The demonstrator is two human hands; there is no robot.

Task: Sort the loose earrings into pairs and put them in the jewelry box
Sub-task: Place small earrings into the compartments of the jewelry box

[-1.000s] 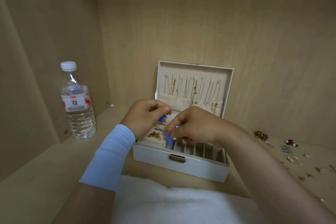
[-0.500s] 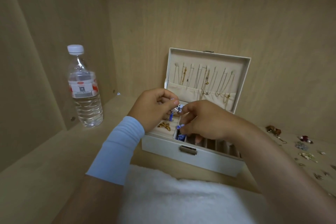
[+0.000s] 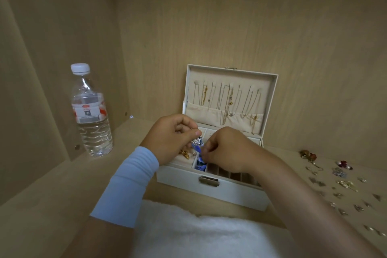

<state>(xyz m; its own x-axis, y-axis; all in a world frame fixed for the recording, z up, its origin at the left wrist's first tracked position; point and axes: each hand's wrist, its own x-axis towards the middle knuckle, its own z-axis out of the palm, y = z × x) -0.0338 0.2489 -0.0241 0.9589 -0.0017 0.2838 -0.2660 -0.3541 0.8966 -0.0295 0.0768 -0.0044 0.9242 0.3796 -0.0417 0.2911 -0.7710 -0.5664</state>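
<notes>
Left hand [image 3: 170,137] pinches silver-blue earring [image 3: 197,142]; right hand [image 3: 227,148] pinches its blue mate [image 3: 199,151] over jewelry box [image 3: 211,191] slot. Step: stowing pair. Next: lower together, release gently.

Your wooden counter [image 3: 52,195] carries a water bottle [image 3: 91,111] at left, the open jewelry box [image 3: 213,190] centre, loose earrings [image 3: 343,184] scattered right, and a white cloth [image 3: 199,234] nearest you.
</notes>
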